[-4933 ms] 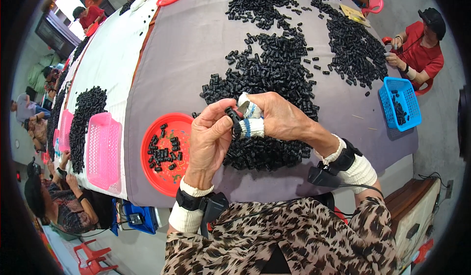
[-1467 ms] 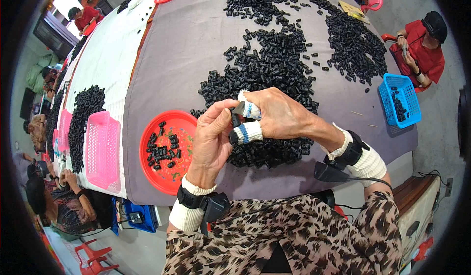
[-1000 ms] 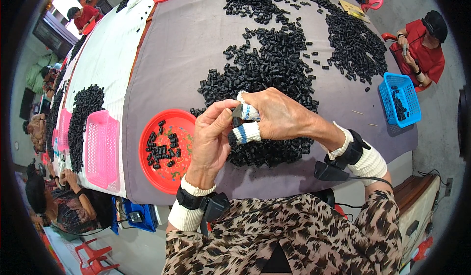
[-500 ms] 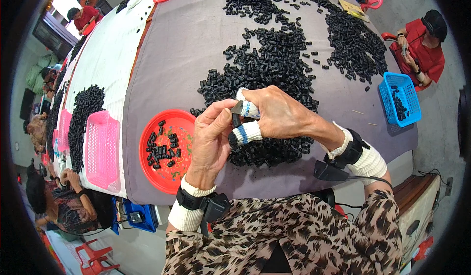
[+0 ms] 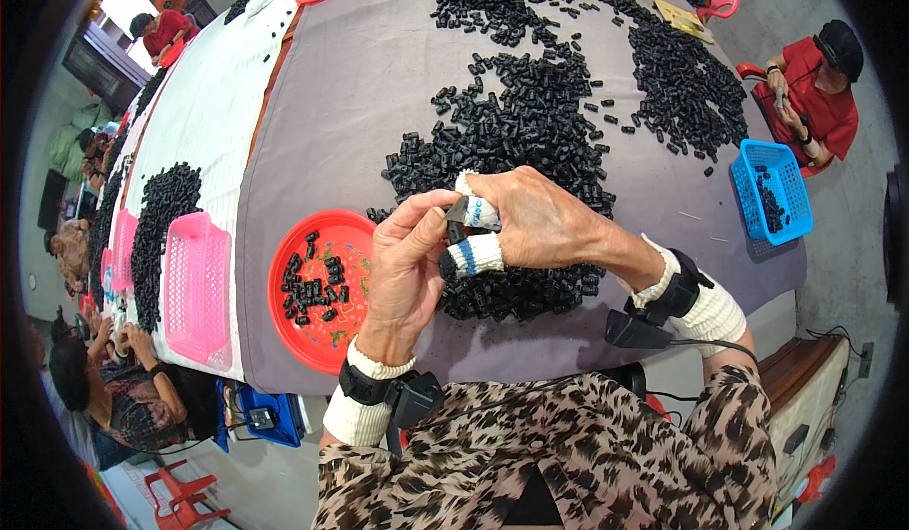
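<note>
Here both hands are meeting just above the table's (image 5: 379, 104) near edge, forearms coming up from below. The left hand (image 5: 407, 274) is standing upright, thumb and fingers closing on a small black piece (image 5: 456, 231). The right hand (image 5: 540, 222) is reaching in from the right, its taped fingers (image 5: 473, 256) curling onto the same piece. Under them is lying a pile of black pieces (image 5: 511, 142), and beside the left hand a red plate (image 5: 284, 274).
</note>
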{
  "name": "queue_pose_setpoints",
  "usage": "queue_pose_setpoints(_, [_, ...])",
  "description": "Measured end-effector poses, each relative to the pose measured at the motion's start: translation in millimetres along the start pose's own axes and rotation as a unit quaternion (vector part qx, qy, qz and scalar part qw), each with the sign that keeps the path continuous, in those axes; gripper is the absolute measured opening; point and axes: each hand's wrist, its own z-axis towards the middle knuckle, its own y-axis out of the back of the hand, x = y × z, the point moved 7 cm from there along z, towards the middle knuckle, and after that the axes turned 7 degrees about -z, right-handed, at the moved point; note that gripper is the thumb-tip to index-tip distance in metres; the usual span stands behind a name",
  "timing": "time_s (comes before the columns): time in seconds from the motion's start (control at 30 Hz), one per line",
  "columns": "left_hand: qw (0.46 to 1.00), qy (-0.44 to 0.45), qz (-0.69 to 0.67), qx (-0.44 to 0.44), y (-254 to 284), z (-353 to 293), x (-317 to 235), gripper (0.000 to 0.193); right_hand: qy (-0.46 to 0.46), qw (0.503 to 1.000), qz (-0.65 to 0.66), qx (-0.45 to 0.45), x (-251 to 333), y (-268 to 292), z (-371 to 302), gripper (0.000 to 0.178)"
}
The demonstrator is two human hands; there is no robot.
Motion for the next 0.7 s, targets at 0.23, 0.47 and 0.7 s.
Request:
queue_pose_setpoints(0.23, [1.0, -0.004, 0.009, -0.001, -0.3, -0.5, -2.3, 0.02, -0.015, 1.0, 0.02, 0.01, -1.3, -1.6, -0.5, 0.042])
queue_pose_setpoints(0.47, [1.0, 0.012, 0.02, -0.014, 1.1, -1.9, -1.1, 0.019, 0.008, 1.0, 0.013, 0.007, -5.1, -6.0, -1.3, 0.039])
queue_pose_setpoints(0.7, [1.0, 0.01, 0.023, -0.015, 0.6, -2.4, -2.2, 0.018, 0.024, 0.999, 0.032, -0.001, -1.9, -5.2, -1.6, 0.033])
